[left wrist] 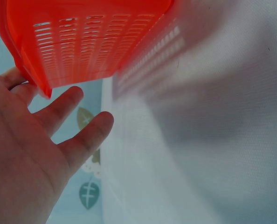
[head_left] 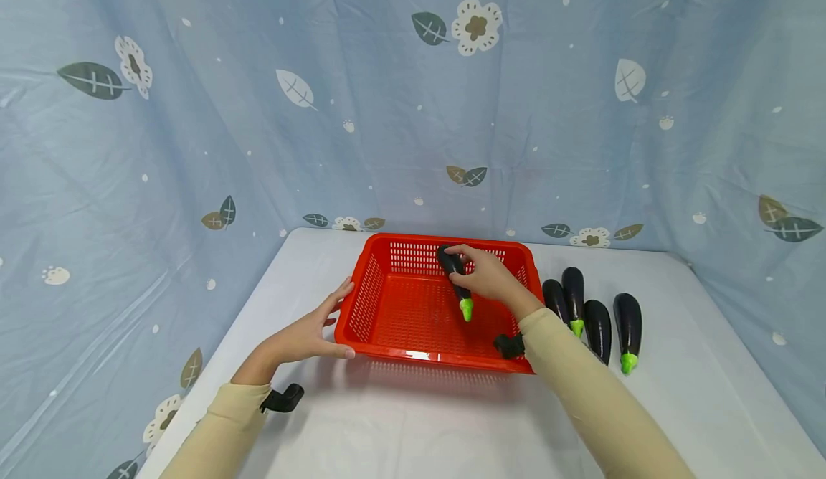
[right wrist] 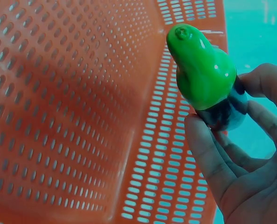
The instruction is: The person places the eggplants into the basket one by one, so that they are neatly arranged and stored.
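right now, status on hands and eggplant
Right hand grips eggplant over red basket. Left hand open, steadying basket's left rim. Nothing blocking; four eggplants wait right.

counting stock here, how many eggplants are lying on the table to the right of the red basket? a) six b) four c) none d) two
b: four eggplants lie side by side on the table right of the red basket, while a fifth eggplant is held by the right hand over the basket.
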{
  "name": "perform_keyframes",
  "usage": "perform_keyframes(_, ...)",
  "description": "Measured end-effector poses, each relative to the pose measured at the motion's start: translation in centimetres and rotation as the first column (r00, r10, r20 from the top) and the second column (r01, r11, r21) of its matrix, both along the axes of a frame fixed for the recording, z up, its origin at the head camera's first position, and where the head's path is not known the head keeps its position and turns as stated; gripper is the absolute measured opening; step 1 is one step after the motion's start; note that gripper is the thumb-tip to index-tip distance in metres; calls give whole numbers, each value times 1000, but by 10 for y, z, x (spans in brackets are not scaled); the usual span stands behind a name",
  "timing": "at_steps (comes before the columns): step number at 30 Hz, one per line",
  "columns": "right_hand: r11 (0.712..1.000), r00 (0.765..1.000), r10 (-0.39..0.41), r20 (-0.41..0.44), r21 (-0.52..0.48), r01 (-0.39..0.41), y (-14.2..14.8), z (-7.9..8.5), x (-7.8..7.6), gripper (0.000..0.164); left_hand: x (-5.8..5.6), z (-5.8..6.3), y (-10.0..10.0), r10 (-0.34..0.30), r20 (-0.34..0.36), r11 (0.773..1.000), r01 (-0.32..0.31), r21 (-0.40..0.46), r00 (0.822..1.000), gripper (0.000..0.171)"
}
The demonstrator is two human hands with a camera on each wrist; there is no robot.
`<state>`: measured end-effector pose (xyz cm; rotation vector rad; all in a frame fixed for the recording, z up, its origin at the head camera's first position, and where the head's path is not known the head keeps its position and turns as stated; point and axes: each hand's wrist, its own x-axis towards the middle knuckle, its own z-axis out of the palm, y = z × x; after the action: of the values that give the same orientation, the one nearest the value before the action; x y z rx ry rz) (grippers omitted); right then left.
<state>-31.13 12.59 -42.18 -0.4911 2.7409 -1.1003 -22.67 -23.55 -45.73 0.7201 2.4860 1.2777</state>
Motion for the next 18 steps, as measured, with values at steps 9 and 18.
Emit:
perform_keyframes(9,1000,1000,1,24,28,-1,-19,-5,-3,49,0,0,1,8,7,1000,-8,3,1000,113)
perform_keyframes(18,999,998,21,66,28,-23,-38,-14,-7,47,1,0,0,11,-4,1000,-11,-14,1000,114)
